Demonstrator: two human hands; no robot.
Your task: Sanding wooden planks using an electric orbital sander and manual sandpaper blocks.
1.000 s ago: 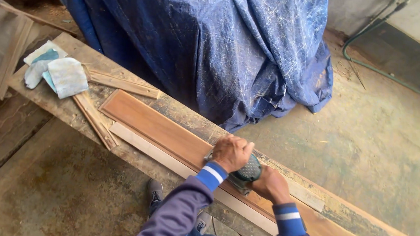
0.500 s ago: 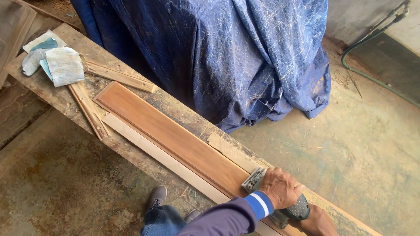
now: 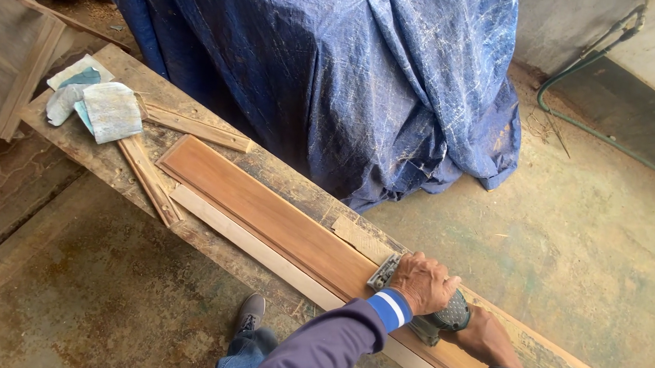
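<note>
A: Left hand [image 3: 425, 281], lower centre-right of the frame: fingers curled down over the top of a green palm sander [image 3: 431, 314], gripping it. Blue-and-white striped cuff at the wrist.

B: Right hand [image 3: 486, 336], just right of the sander: pressed against the tool's rear end; fingers hidden behind the housing, so degree of closure cannot be told.

A: Sander: dark green body with a dimpled grip, grey metal clamp at the front of its pad [image 3: 383, 271], resting flat on a long brown board [image 3: 266, 211].

B: Board: reddish-brown, smooth, with a shallow raised edge; running diagonally from upper left to lower right. Pale wooden strip [image 3: 235, 231] lying along its near side, touching it. Loose sheet of sandpaper [image 3: 362, 239] just beyond the sander's front, on the far side of the board.

A: Desk [image 3: 112, 161]: a rough, worn plank carrying all of the above. Two thin wooden battens [image 3: 149, 171] near the board's upper-left end; folded sheets of abrasive paper [image 3: 96, 105] piled at the upper left of the frame.

B: Surroundings: blue tarpaulin [image 3: 333, 72] draped over a bulky object at top centre; stained concrete floor [image 3: 601, 236]; green hose [image 3: 570, 118] at upper right; shoe [image 3: 249, 310] at the bottom edge.
</note>
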